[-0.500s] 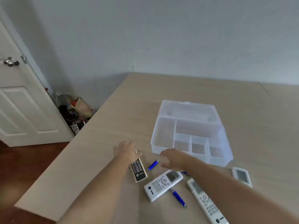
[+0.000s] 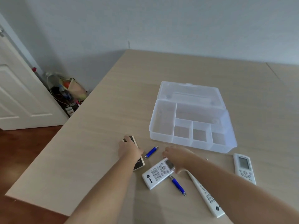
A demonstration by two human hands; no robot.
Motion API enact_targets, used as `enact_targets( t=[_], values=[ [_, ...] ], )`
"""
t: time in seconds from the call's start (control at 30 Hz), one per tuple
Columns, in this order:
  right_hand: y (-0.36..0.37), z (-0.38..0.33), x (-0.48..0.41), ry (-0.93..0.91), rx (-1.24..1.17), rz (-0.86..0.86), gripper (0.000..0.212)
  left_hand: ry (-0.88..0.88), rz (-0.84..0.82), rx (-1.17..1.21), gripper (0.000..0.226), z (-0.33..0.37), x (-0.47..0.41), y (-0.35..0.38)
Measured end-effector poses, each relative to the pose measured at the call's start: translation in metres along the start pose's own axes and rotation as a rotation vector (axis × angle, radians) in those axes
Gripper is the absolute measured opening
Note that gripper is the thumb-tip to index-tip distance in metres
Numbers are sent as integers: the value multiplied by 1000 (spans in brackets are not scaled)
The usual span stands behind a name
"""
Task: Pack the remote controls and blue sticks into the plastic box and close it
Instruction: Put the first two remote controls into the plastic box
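Observation:
The clear plastic box [image 2: 161, 120] stands open, its compartments bare and its lid [image 2: 189, 92] lying back. My left hand [image 2: 129, 149] lies over a dark-faced beige remote [image 2: 139, 164], fingers curled round its far end. My right hand [image 2: 178, 157] spans the display end of a white remote [image 2: 157, 175], thumb at one edge and fingers at the other. One blue stick [image 2: 151, 152] lies between my hands, another [image 2: 178, 185] beside the white remote. A long white remote [image 2: 206, 196] is partly under my right forearm. A small white remote [image 2: 244, 168] lies to the right.
The light wooden table [image 2: 100, 143] ends at the left, with a drop to the dark floor. A white door [image 2: 19, 97] and a heap of clutter [image 2: 69, 92] stand in the corner by the grey wall.
My left hand has slid onto the dark-faced remote and now covers most of it. My right hand has dropped onto the white remote's display end. The view has shifted slightly.

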State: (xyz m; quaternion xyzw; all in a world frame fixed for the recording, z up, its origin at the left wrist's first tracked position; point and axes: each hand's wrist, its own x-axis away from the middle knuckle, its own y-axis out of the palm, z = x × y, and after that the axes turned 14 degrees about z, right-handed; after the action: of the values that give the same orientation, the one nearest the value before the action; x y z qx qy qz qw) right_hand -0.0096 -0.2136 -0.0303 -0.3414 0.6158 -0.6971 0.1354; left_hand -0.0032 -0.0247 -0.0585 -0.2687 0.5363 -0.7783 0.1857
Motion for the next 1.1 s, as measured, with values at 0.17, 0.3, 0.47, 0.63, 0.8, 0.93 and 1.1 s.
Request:
enact_targets(
  t=[0.17, 0.3, 0.47, 0.63, 0.8, 0.93, 1.1],
  values=[
    [-13, 6, -2, 73, -140, -18, 70, -44, -55, 69, 90, 0, -8, -17],
    [-37, 11, -1, 85, -175, -22, 61, -21, -22, 139, 84, 12, -15, -47],
    [-75, 30, 10, 148, -244, -16, 49, 84, 66, 197, 81, 48, -23, -93],
    [-113, 71, 31, 281, -534, -23, 35, 215, 111, 304, 76, 97, -17, -118],
    [-108, 133, 62, 439, -1209, 46, 16, 371, 129, 348, 71, 135, -8, -107],
    [-94, 174, 73, 517, -1477, 105, 33, 462, 119, 320, 77, 147, -7, -82],
    [-81, 198, 62, 674, -1691, 379, 25, 568, 61, 34, 86, 155, -11, -42]
  ],
)
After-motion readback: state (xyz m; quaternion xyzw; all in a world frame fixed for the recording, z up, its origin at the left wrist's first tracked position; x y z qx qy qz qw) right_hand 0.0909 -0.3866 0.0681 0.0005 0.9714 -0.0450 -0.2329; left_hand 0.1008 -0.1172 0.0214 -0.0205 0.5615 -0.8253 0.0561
